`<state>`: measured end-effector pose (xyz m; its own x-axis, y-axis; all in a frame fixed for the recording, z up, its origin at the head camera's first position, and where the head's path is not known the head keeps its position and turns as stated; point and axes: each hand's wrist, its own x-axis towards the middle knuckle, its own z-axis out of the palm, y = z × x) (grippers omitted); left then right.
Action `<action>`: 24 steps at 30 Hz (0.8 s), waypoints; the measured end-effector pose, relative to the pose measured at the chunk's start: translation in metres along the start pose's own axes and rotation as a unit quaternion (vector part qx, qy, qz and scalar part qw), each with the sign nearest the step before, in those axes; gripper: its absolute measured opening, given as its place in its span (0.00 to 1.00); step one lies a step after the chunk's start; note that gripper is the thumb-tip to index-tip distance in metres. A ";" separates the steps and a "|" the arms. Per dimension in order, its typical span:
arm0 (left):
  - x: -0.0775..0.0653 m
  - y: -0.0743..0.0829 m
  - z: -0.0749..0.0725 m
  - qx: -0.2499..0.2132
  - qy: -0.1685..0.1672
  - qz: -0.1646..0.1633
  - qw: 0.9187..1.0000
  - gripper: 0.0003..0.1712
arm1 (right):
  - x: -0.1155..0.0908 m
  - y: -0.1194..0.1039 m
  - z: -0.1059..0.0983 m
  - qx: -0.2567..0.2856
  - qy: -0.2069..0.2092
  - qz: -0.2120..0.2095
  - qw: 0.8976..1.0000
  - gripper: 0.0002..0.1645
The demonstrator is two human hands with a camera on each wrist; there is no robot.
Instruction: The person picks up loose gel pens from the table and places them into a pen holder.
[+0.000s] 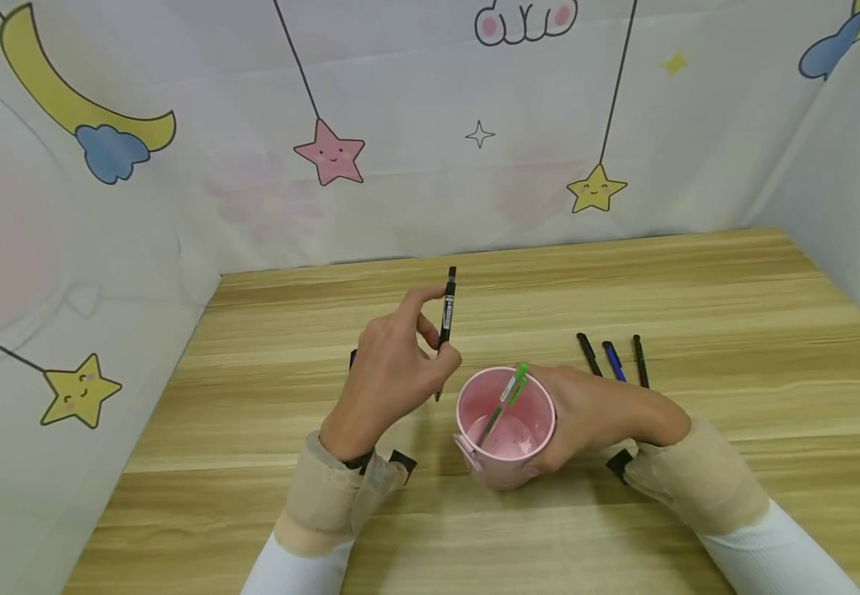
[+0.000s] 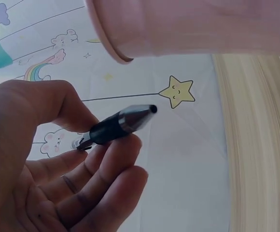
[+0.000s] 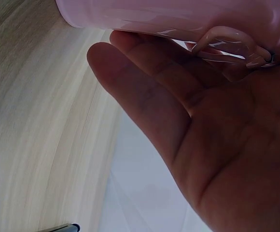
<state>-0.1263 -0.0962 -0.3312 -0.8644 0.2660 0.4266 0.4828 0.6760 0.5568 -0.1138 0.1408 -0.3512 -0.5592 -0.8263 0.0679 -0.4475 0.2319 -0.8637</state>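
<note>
My left hand (image 1: 398,364) pinches a black pen (image 1: 448,312) between thumb and fingers, left of the bucket and nearly upright. In the left wrist view the pen's metal tip (image 2: 142,117) points out past the fingertips. A small pink bucket (image 1: 500,475) has my right hand (image 1: 586,409) gripping its right side, thumb toward the front. Inside it leans a green pen (image 1: 513,387), its top end over the rim. The right wrist view shows the fingers (image 3: 140,94) along the bucket's wall (image 3: 145,19), beside a handle lug.
Right of the bucket lie a black pen (image 1: 587,351), a blue pen (image 1: 613,361) and another black pen (image 1: 639,355), their near ends covered by my right arm. A dark pen end (image 1: 353,358) peeks out behind my left hand. A printed cloth (image 1: 415,207) borders the wooden table (image 1: 734,314).
</note>
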 end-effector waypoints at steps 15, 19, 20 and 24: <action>-0.002 0.008 -0.003 -0.069 0.001 0.029 0.997 0.33 | 0.000 0.032 0.002 -0.007 -0.008 0.002 1.000 0.48; -0.002 0.011 -0.003 -0.088 0.003 0.050 0.995 0.33 | 0.001 0.031 0.002 -0.007 -0.011 0.000 1.000 0.49; -0.002 0.012 -0.003 -0.094 0.002 0.055 0.994 0.33 | 0.001 0.031 0.002 -0.006 -0.012 0.000 1.000 0.49; -0.003 0.015 -0.003 -0.120 -0.010 0.060 0.991 0.33 | 0.001 0.030 0.002 -0.005 -0.013 0.004 1.000 0.49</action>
<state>-0.1160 -0.0891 -0.3214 -0.8001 0.3504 0.4868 0.5998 0.4566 0.6571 -0.1266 0.1462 -0.3783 -0.5444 -0.8375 0.0480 -0.4509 0.2439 -0.8586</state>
